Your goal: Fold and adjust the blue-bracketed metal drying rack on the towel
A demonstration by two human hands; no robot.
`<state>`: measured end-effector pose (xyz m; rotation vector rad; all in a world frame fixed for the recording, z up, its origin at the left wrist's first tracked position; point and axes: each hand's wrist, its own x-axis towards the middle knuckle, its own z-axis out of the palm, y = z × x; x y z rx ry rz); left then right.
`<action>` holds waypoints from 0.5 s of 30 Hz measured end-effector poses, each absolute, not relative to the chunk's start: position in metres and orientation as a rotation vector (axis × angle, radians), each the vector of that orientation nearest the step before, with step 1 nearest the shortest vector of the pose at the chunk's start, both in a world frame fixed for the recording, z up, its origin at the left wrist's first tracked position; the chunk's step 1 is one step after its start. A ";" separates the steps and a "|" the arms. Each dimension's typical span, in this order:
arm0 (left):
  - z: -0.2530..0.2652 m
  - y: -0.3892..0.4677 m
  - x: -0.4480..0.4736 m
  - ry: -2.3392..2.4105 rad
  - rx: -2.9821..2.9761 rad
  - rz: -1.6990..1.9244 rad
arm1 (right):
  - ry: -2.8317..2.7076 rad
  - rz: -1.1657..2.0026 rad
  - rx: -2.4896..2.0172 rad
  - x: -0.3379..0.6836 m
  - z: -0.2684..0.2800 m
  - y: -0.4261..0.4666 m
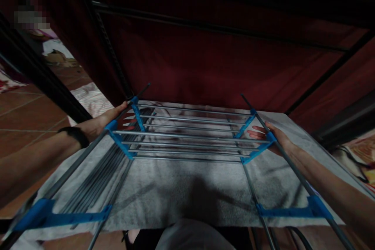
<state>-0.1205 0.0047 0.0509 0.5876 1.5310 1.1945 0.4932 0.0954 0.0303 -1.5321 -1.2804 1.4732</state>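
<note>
A partly built rack point(187, 137) of grey metal rods joined by blue plastic brackets stands in front of me, with two tiers of crossbars at its far end. My left hand point(98, 125) holds its left side rod near the upper bracket, thumb along the rod and fingers reaching inward behind it. On the other side, my right hand point(277, 136) straddles the right side rod by a blue bracket point(271, 138), fingers stretched inward beneath. Nearer to me, a left bracket point(79, 218) and a right bracket point(293, 211) have no crossbars between them.
Loose grey rods point(93, 177) lie in a bundle at the left on a grey cloth-covered surface point(187, 191). Behind it hangs dark red fabric point(199, 66) on a black frame. Tiled floor point(20, 111) and scattered cloths show at the left.
</note>
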 end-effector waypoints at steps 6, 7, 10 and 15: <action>0.042 0.008 -0.128 1.449 0.568 1.186 | -0.752 1.538 -1.482 0.485 0.030 0.093; 0.041 0.008 -0.129 1.449 0.576 1.184 | -0.736 1.540 -1.472 0.485 0.029 0.094; 0.042 0.009 -0.130 1.464 0.655 1.139 | -0.722 1.523 -1.466 0.487 0.026 0.096; 0.042 0.007 -0.122 1.514 0.800 1.208 | -0.759 1.506 -1.510 0.488 0.024 0.098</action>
